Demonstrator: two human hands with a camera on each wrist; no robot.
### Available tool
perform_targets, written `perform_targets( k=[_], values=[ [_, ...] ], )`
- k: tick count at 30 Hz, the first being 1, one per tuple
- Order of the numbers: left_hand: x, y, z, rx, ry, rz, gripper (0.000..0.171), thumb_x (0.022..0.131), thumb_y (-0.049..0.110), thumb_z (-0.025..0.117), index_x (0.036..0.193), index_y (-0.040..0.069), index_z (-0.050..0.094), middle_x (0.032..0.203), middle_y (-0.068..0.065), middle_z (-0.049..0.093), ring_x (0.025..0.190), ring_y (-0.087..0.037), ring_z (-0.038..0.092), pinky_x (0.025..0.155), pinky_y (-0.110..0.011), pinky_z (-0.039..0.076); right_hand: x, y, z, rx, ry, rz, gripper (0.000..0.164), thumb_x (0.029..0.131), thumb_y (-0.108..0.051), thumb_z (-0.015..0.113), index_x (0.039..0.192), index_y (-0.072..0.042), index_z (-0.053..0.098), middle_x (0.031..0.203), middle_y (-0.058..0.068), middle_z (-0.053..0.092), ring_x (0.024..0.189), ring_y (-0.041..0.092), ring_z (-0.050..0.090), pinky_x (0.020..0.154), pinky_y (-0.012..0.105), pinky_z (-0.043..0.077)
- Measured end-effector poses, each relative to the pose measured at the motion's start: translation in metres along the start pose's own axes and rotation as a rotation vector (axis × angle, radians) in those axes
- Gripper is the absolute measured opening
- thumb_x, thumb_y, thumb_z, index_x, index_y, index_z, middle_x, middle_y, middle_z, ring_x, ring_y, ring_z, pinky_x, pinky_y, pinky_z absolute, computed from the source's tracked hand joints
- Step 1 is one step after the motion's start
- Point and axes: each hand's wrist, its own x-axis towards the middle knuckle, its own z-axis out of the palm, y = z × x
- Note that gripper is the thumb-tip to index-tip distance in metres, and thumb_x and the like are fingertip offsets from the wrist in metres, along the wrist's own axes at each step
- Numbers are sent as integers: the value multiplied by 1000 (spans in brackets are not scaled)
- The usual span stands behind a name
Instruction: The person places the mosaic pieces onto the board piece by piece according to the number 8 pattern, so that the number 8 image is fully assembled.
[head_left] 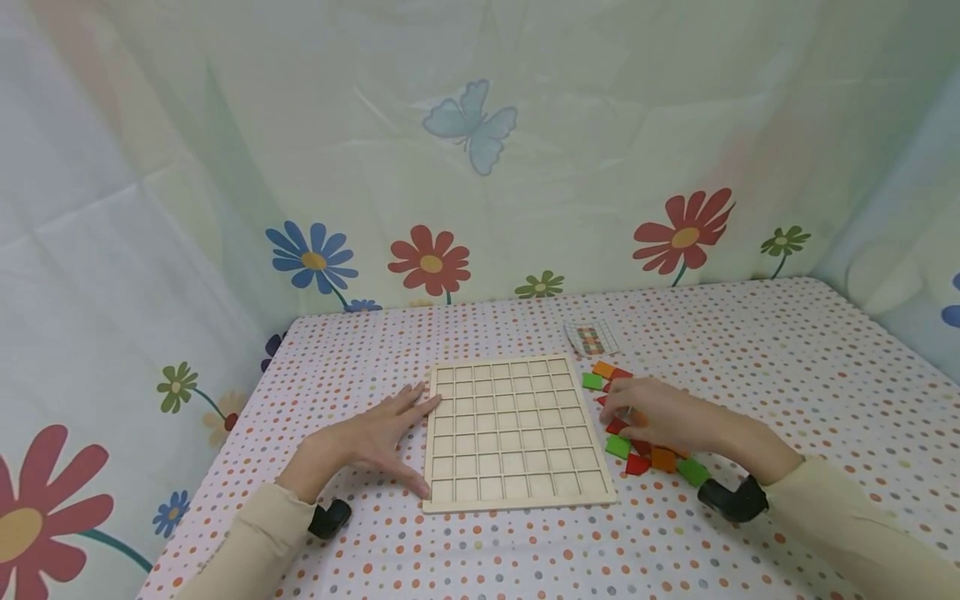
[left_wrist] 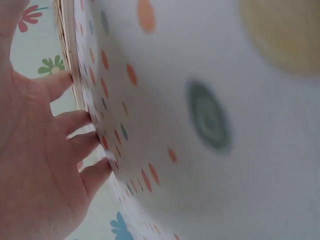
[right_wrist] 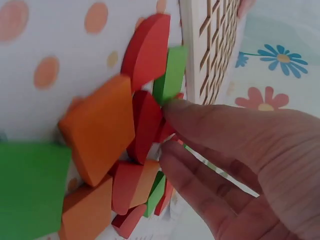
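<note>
Touching gridded pale-wood board [head_left: 512,440]: splayed left fingers [head_left: 422,409]

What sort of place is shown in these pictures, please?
Probably a play or filming corner: a flower-printed backdrop rises behind a dotted tabletop, where a gridded wooden board and coloured pieces lie.

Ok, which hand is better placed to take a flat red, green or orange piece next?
Right, likely: the right hand is among those pieces, while the left hand is at the opposite edge of the square, pale wooden grid board.
</note>
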Motion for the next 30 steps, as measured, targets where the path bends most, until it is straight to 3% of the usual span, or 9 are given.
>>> perform_targets(
  k=[10,16,30],
  values=[
    [2,-1,1,22,2,-20,132,70,64,91,170,17,17,176,-13,4,162,-35,3,127,-61,16,5,9,-1,165,-11,41,20,83,1,85,100,-9,79,96,-6,69,84,10,66,77,27,61],
    [3,-1,3,26,-12,-26,132,71,64,90,170,18,16,176,-14,2,161,-36,0,128,-61,9,6,12,0,232,-16,94,20,83,2,85,99,-8,78,96,-4,72,83,12,66,77,27,61],
    [3,0,1,25,-35,-53,132,72,66,89,170,20,13,176,-14,-3,161,-37,-4,126,-65,5,5,7,-2,207,-4,117,16,83,2,86,93,-7,79,91,-3,73,78,12,64,73,27,60]
  ],
)
